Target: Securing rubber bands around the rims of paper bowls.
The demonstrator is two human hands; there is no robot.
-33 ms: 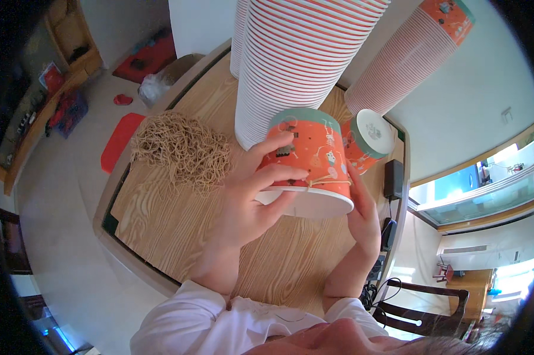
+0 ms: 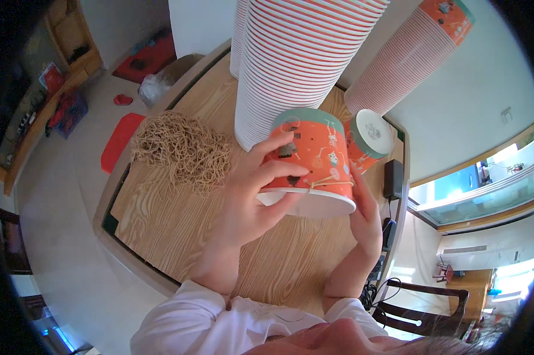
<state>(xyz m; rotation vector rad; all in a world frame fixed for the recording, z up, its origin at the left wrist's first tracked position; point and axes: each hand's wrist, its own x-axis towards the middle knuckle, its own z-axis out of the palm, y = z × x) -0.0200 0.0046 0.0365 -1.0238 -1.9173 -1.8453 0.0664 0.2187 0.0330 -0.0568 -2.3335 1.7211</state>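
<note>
Rubber bands [image 2: 183, 151] lie in a tan heap at the left of the wooden table [image 2: 178, 222], well apart from my hands. Next comes my left hand [image 2: 249, 198], closed around the near side of an orange paper cup [image 2: 311, 160] that I hold above the table, rim turned toward me and green-banded base pointing away, fingers [image 2: 278, 171] spread over the printed wall and thumb under the white rim. One band [image 2: 329, 184] already sits around the cup just short of that rim; I judge that seating it evenly is the step in hand. To do it well I should keep my left grip light, because the thin wall will dent and let the band ride crooked, and keep those fingers clear of the band's path. My right hand [image 2: 366, 216] rests against the cup's far side with its fingertips at the band, not closed on anything else; it should roll the band level rather than drag it, or it may snap off over the rim. Behind the cup stand tall stacks of cups [image 2: 296, 59], touching nothing I hold. Just right of my cup a second orange cup [image 2: 367, 139] lies tipped on the table, its white inside facing me.
</note>
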